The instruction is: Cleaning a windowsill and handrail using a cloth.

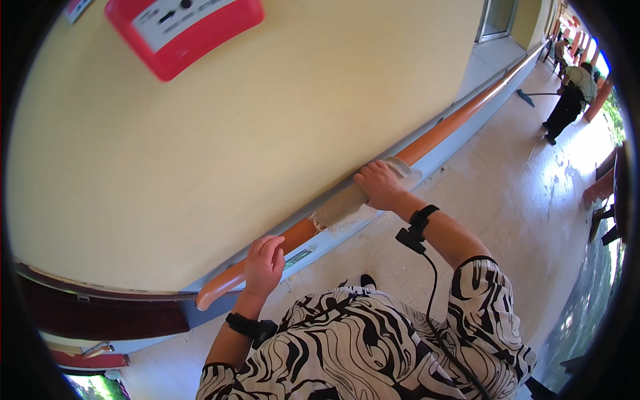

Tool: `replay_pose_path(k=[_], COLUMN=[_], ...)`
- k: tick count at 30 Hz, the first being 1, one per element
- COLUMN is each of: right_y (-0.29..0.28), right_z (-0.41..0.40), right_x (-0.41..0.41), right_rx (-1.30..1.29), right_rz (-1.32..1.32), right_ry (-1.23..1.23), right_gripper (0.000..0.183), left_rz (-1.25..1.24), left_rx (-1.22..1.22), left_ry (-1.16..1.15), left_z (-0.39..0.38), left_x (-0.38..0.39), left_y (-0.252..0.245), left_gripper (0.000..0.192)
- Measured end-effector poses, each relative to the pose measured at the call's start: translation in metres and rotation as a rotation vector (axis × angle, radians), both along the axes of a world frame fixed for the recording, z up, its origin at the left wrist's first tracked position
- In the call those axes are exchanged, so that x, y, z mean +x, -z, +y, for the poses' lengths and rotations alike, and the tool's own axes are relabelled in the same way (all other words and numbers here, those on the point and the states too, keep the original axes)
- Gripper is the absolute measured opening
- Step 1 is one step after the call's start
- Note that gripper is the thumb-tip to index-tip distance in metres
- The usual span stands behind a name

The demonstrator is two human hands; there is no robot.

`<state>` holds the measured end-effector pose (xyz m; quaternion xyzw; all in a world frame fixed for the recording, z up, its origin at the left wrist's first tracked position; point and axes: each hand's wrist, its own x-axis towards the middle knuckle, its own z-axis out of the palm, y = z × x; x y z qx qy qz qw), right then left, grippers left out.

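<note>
An orange handrail [440, 132] runs along the cream wall, from the lower left to the upper right. A worn, whitish cloth [340, 207] is draped over the rail, with frayed edges hanging at its lower side. My right hand [378, 185] presses on this cloth, its fingers curled over the top of the rail. Near the rail's rounded lower-left end is my left hand [266, 262], resting at or just over the bare rail with its fingers slightly bent; nothing shows in it. Whether its palm touches the rail is hidden.
A red box [200, 45] is mounted on the wall at the upper left. A window [497, 20] stands beyond the rail. On the tiled floor [480, 195], a person [572, 95] holds a mop [526, 98]; another person is farther back. A dark cable hangs beside my right arm.
</note>
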<state>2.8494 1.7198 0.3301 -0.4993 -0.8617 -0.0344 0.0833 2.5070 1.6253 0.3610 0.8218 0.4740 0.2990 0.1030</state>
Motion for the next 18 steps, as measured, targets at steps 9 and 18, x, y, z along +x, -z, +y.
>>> replay_pose_path(k=[9, 18], right_y=[0.012, 0.009], right_z=[0.000, 0.004], right_x=[-0.004, 0.003], right_rx=[0.063, 0.091], right_rz=[0.135, 0.150], right_ry=[-0.006, -0.131], right_gripper=[0.031, 0.042], left_rz=[0.239, 0.321], left_rx=[-0.240, -0.120], left_ry=[-0.086, -0.150], left_z=[0.043, 0.036], left_x=[0.057, 0.047], left_y=[0.025, 0.033], left_gripper=[0.054, 0.058])
